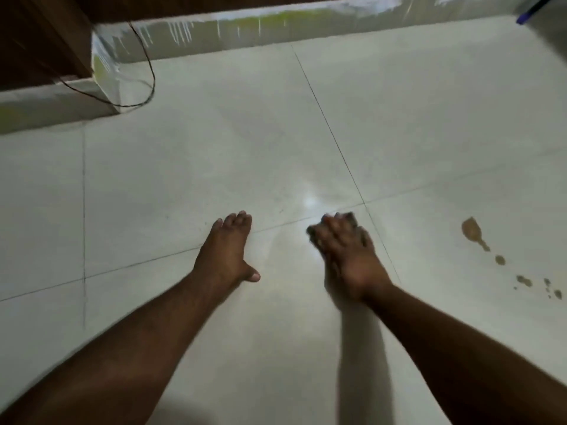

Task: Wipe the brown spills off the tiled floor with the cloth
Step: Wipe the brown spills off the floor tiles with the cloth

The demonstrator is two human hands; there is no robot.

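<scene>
My right hand [346, 256] presses flat on the pale tiled floor [214, 167], covering a small dark cloth [349, 216] whose edge peeks out past the fingertips; the hand is blurred. To its left, my left hand [228, 251] rests palm down on the floor with fingers together and thumb out, holding nothing. A brown spill [471, 230] lies on the tile to the right of my right hand. A trail of smaller brown drops [523, 280] runs from it toward the right edge.
A tiled skirting [245, 32] with white paint drips runs along the far wall. A dark wooden frame [46, 38] stands at the top left. A thin black cable [147, 75] loops down onto the floor beside it. A blue object [530, 10] shows at the top right corner.
</scene>
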